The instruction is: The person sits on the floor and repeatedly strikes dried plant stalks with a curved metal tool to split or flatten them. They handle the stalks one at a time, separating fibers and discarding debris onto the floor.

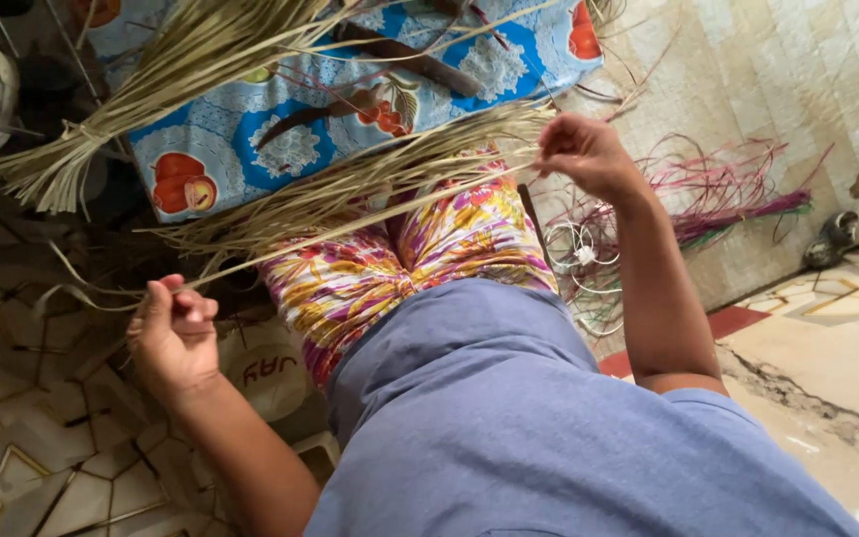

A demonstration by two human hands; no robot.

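My left hand (173,333) pinches one end of a long pale dried leaf strip (350,227) low at the left, above the tiled floor. My right hand (584,154) grips the strip's other end at the upper right, so it stretches taut across my lap. Under it a loose sheaf of similar dried strips (350,184) lies across my knees, which are covered by a bright floral skirt (400,264). A second, tied bundle of dried strips (141,94) lies at the upper left.
A blue cloth with red fruit print (251,139) is spread ahead, with dark knife-like tools (429,65) on it. Pink and purple dyed strips (728,199) and a white cord (579,254) lie on a pale woven mat (797,89) at right.
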